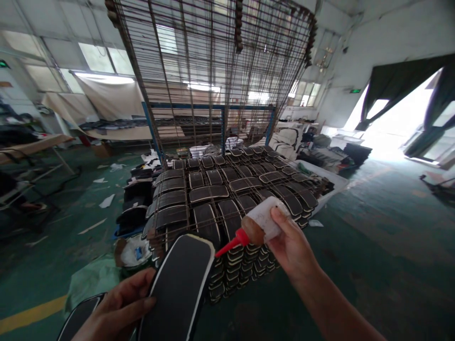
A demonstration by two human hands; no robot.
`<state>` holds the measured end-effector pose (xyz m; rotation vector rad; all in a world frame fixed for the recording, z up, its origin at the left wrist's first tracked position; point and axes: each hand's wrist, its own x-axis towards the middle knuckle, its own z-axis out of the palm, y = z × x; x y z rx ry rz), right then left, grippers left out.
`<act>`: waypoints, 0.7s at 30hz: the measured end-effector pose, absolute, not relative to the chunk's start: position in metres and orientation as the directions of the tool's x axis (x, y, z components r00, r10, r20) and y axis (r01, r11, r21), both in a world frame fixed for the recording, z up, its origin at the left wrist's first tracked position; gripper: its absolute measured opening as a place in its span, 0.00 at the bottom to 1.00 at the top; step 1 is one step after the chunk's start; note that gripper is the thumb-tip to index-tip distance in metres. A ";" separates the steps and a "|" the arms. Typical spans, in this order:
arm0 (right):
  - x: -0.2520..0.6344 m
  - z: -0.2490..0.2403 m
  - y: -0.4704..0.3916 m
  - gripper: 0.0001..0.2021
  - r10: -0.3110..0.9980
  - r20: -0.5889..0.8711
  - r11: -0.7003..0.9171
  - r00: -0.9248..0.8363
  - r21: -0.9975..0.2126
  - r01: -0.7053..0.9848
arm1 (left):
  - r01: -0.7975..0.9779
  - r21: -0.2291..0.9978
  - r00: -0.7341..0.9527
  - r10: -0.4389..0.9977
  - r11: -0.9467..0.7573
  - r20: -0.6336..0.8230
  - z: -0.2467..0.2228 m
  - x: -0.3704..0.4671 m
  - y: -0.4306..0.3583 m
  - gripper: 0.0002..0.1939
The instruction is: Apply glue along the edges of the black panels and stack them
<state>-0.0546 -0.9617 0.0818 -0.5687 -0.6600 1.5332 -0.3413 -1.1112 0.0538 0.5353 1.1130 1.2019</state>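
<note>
My left hand (121, 303) grips the left edge of a long dark panel (177, 289) with rounded corners and a pale line running along its rim. In my right hand (289, 237) is a white squeeze bottle (266, 215) with a brown-stained shoulder and a red pointed nozzle (232, 243). The bottle is tilted, and its nozzle tip sits at the panel's upper right corner, at the pale line. Part of another dark panel (80, 317) shows below my left wrist.
Ahead, a wire rack (223, 106) with raised mesh shelves stands over layers of similar dark panels (209, 193). To the left are a pale green sack (92, 277), paper scraps (106, 201) on the green floor and a table (35, 144). A white bin (332, 182) lies at right.
</note>
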 end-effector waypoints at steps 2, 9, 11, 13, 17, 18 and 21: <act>-0.057 0.082 -0.959 0.21 0.999 0.045 0.009 -0.031 -0.699 -0.715 | -0.411 0.848 0.032 0.934 0.336 -0.355 0.050 -0.343 -1.109 0.11; -0.061 0.078 -0.960 0.21 0.997 0.067 0.032 -0.024 -0.729 -0.684 | -0.423 0.836 0.045 0.930 0.349 -0.365 0.051 -0.339 -1.106 0.13; -0.060 0.077 -0.962 0.20 0.997 0.059 0.011 -0.049 -0.743 -0.670 | -0.422 0.834 0.035 0.926 0.355 -0.376 0.054 -0.336 -1.107 0.13; -0.060 0.077 -0.962 0.20 0.998 0.046 -0.001 -0.053 -0.750 -0.661 | -0.427 0.833 0.020 0.924 0.353 -0.382 0.057 -0.334 -1.106 0.13; -0.061 0.078 -0.958 0.19 0.998 0.068 0.048 -0.005 -0.748 -0.662 | -0.452 0.814 -0.010 0.911 0.365 -0.413 0.059 -0.331 -1.104 0.13; -0.061 0.078 -0.957 0.19 0.997 0.081 0.061 0.000 -0.748 -0.661 | -0.457 0.812 -0.020 0.909 0.363 -0.417 0.059 -0.330 -1.103 0.13; -0.063 0.077 -0.957 0.17 0.994 0.107 0.072 -0.014 -0.754 -0.653 | -0.472 0.811 -0.050 0.908 0.346 -0.416 0.058 -0.329 -1.101 0.12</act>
